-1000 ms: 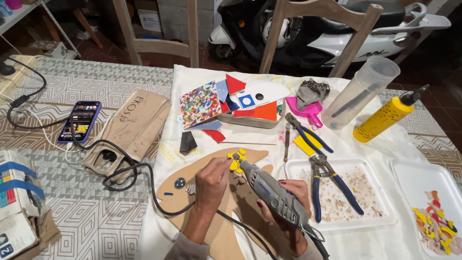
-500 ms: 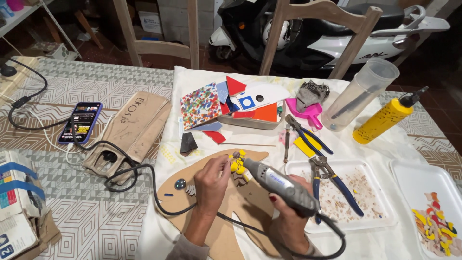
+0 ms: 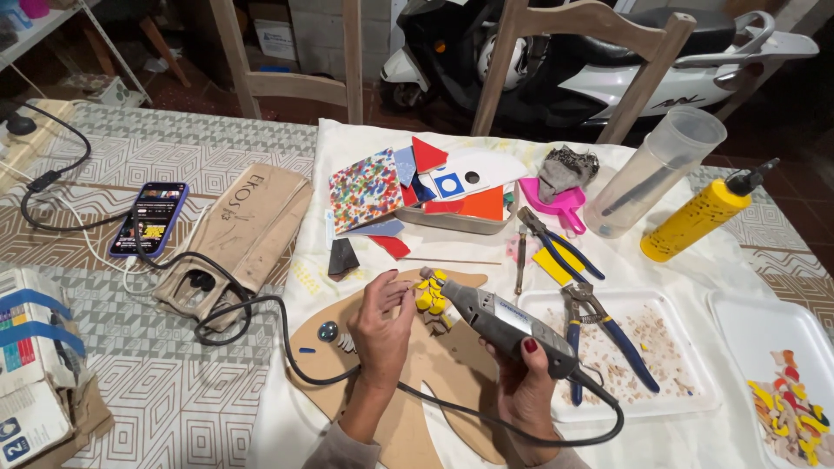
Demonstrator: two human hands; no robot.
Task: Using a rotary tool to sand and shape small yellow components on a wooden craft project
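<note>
Right hand (image 3: 528, 382) closed around grey rotary tool (image 3: 504, 320), long axis slanting up-left, tip at yellow tile pieces (image 3: 429, 298); left hand (image 3: 382, 323) pinching by tip, contents unclear.

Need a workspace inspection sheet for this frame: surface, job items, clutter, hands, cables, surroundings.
Surface: table with patterned cloth; white sheet under the work.
Job's things: grey rotary tool, tip by yellow tile pieces on a brown cut-out board.
Clutter: box of coloured tiles, blue-handled nippers on a white tray, yellow squeeze bottle, clear beaker, phone.
Grippers: left hand fingers pinched near the tool tip; right hand grips the tool.
Cables: black tool cord loops over the table; phone lead.
Surroundings: wooden chairs, scooter.
</note>
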